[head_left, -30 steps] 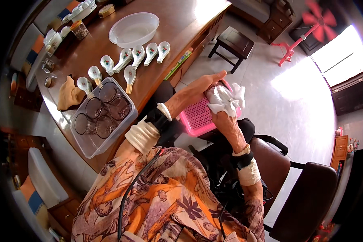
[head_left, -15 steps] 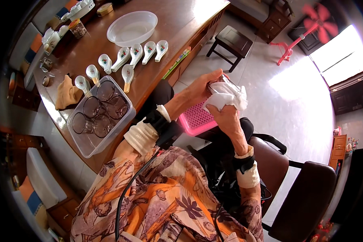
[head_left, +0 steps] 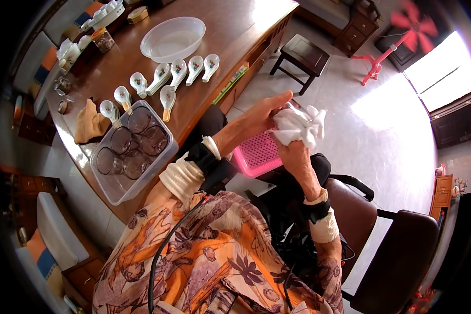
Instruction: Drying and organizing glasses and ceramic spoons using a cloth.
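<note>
Above the pink perforated basket (head_left: pixel 257 153) on my lap, both hands work together. My left hand (head_left: pixel 260 116) is closed around a drinking glass, mostly covered by cloth; a bit of its dark side shows by the palm. With closed fingers, my right hand (head_left: pixel 296 159) presses a bunched white cloth (head_left: pixel 301 125) into and over the glass. To the left, a clear plastic box (head_left: pixel 114 198) on the table holds several dark tinted glasses (head_left: pixel 136 163). Behind it lie white flower-painted spoons (head_left: pixel 167 99), some stacked, in a row.
An oval translucent basin (head_left: pixel 172 39) stands on the wooden table (head_left: pixel 230 31) beyond the spoons. A brown cloth (head_left: pixel 90 124) lies left of the box. A dark stool (head_left: pixel 301 57) and a pink fan (head_left: pixel 374 65) stand on the floor; a brown chair (head_left: pixel 392 256) is at my right.
My right hand has pushed the cloth up and turned it over the glass, so less of the glass shows. The left hand stays nearly in place. The view has shifted slightly.
</note>
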Action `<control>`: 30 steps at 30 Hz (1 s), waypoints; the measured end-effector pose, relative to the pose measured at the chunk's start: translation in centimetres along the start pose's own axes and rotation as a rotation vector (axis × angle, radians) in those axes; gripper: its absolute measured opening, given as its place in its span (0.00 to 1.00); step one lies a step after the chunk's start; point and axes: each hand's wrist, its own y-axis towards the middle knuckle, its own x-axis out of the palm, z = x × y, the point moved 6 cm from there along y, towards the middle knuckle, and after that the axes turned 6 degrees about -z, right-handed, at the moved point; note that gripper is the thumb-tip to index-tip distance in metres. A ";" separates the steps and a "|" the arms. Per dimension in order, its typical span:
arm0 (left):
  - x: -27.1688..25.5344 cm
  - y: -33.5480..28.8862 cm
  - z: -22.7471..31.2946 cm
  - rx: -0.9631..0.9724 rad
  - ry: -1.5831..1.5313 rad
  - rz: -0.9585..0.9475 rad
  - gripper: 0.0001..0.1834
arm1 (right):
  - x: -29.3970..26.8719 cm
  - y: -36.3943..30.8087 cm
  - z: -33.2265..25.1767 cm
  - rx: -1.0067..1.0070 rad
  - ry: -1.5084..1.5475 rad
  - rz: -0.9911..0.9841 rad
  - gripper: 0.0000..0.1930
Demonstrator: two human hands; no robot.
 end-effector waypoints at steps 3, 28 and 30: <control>0.2 -0.6 0.5 0.125 0.023 -0.028 0.25 | -1.4 0.4 -0.9 0.255 0.504 -0.047 0.16; 1.5 -1.5 1.3 0.086 -0.005 0.037 0.30 | -2.2 0.9 -0.7 0.215 0.795 0.038 0.14; 1.1 -1.3 1.2 0.119 -0.003 0.069 0.29 | -2.1 0.8 -0.7 0.221 0.774 -0.005 0.14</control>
